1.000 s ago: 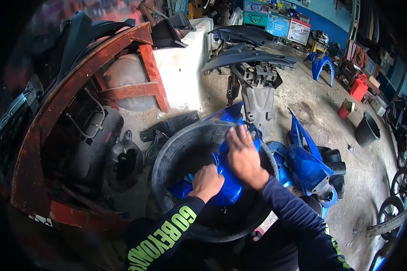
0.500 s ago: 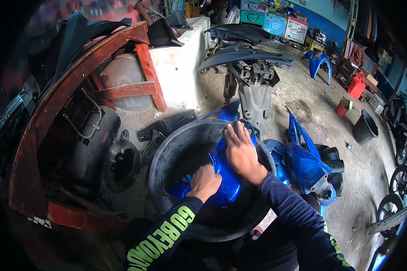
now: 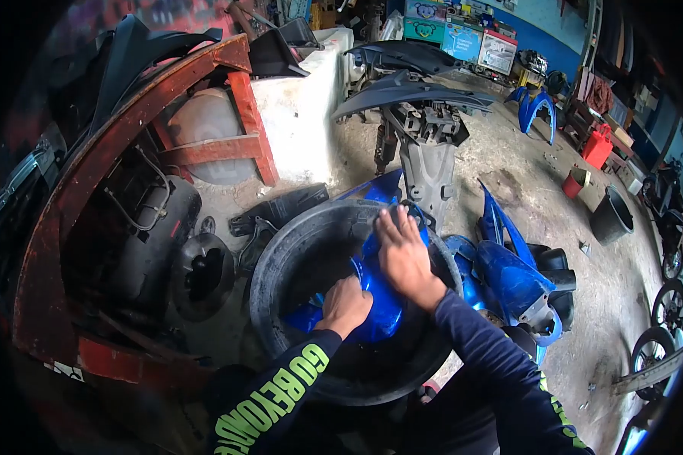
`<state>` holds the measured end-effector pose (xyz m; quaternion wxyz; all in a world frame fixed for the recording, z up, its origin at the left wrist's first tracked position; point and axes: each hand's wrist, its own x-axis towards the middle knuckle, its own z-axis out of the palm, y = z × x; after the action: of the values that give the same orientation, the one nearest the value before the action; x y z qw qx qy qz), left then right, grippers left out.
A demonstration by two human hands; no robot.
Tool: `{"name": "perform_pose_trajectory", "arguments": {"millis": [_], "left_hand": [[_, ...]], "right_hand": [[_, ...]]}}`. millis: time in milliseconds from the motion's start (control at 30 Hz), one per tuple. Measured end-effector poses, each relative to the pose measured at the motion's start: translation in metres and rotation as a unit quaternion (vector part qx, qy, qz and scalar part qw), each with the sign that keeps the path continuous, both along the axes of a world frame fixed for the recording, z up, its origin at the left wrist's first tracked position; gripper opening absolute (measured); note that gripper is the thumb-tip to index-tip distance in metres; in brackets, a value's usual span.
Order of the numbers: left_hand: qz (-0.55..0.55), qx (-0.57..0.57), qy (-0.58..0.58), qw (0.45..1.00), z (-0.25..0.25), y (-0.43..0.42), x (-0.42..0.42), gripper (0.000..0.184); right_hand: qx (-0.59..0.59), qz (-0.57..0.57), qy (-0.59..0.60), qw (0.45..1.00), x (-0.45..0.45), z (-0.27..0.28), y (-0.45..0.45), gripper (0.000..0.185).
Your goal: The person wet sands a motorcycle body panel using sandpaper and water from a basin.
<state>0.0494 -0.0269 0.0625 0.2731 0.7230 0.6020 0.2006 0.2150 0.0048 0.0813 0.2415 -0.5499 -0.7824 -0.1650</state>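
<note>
A glossy blue plastic panel (image 3: 379,307) lies tilted inside a large round black tub (image 3: 273,262). My left hand (image 3: 347,303) is closed around an edge of the panel, its knuckles up and fingertips hidden. Flat on the panel's upper right part rests my right hand (image 3: 404,254), its fingers stretched out near the tub's far rim. What lies deeper in the tub is dark and hard to make out.
More blue panels (image 3: 512,284) lie on the floor right of the tub. A partly stripped motorcycle frame (image 3: 429,167) stands beyond it. At the left are a red wooden frame (image 3: 53,250) and a black tank (image 3: 155,250). Further right stands a black bucket (image 3: 613,216).
The whole view has shifted slightly. Both hands stay on the blue panel, the right one moving only a little over its surface.
</note>
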Motion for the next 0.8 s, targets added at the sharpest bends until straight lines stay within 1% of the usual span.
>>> {"name": "perform_pose_trajectory", "arguments": {"millis": [33, 133, 200, 233, 267, 300, 333, 367, 400, 467, 500, 533, 567, 600, 633, 667, 733, 767, 800], "left_hand": [[0.000, -0.009, 0.003, 1.000, 0.000, 0.000, 0.002, 0.031], [-0.003, -0.018, -0.001, 1.000, -0.005, 0.001, 0.004, 0.031], [-0.002, 0.053, -0.036, 0.998, -0.018, 0.000, 0.003, 0.030], [-0.027, -0.004, -0.027, 0.999, -0.021, 0.007, 0.001, 0.032], [-0.027, -0.008, -0.026, 0.999, -0.019, 0.011, 0.000, 0.032], [-0.045, -0.028, -0.028, 0.998, -0.018, 0.014, -0.001, 0.032], [-0.063, -0.045, -0.030, 0.997, -0.014, 0.014, -0.001, 0.033], [-0.041, -0.018, -0.010, 0.999, -0.008, 0.010, 0.001, 0.033], [-0.041, -0.014, -0.011, 0.999, -0.008, 0.010, 0.000, 0.033], [-0.038, -0.009, -0.028, 0.999, -0.014, 0.010, -0.002, 0.033], [-0.053, -0.039, -0.028, 0.997, -0.017, 0.013, -0.002, 0.034], [-0.052, -0.042, -0.027, 0.997, -0.019, 0.015, -0.002, 0.034], [-0.047, -0.050, -0.023, 0.997, -0.021, 0.015, -0.001, 0.033], [-0.044, -0.056, -0.021, 0.997, -0.021, 0.015, 0.001, 0.032], [-0.042, -0.029, -0.002, 0.999, -0.006, 0.008, 0.002, 0.035], [-0.043, -0.026, -0.004, 0.999, -0.006, 0.008, 0.003, 0.035], [-0.033, -0.005, -0.030, 0.999, -0.011, 0.006, 0.000, 0.035], [-0.055, -0.042, -0.011, 0.998, -0.011, 0.011, 0.000, 0.034], [-0.056, -0.044, -0.011, 0.997, -0.013, 0.013, 0.000, 0.034]], "right_hand": [[0.004, -0.009, -0.006, 1.000, -0.002, 0.000, -0.002, 0.055], [-0.046, 0.068, -0.004, 0.997, -0.017, -0.023, -0.031, 0.055], [-0.055, 0.072, 0.016, 0.996, -0.008, -0.023, -0.023, 0.055], [-0.021, 0.039, 0.006, 0.999, 0.002, -0.015, -0.008, 0.054], [0.011, 0.005, -0.004, 1.000, 0.010, -0.010, 0.003, 0.054], [-0.006, -0.001, -0.004, 1.000, 0.013, -0.001, 0.002, 0.053], [-0.008, -0.001, -0.005, 1.000, 0.010, -0.010, -0.006, 0.053], [-0.025, 0.033, -0.005, 0.999, 0.004, -0.027, -0.019, 0.053], [-0.041, 0.068, -0.007, 0.997, -0.003, -0.029, -0.027, 0.053], [-0.049, 0.076, 0.001, 0.996, 0.002, -0.026, -0.022, 0.053], [-0.030, 0.044, 0.010, 0.999, 0.009, -0.016, -0.008, 0.053], [-0.010, 0.011, 0.021, 1.000, 0.012, -0.008, 0.002, 0.053], [-0.009, 0.000, 0.006, 1.000, 0.012, -0.003, 0.000, 0.053], [-0.011, -0.001, 0.007, 1.000, 0.006, -0.010, -0.010, 0.053], [-0.032, 0.030, 0.014, 0.999, -0.005, -0.021, -0.024, 0.053], [-0.053, 0.062, 0.021, 0.996, -0.011, -0.028, -0.034, 0.053], [-0.067, 0.061, 0.017, 0.996, -0.009, -0.022, -0.029, 0.053], [-0.045, 0.031, 0.017, 0.998, 0.001, -0.014, -0.015, 0.053], [-0.023, 0.002, 0.015, 1.000, 0.007, -0.010, -0.008, 0.054]]}}
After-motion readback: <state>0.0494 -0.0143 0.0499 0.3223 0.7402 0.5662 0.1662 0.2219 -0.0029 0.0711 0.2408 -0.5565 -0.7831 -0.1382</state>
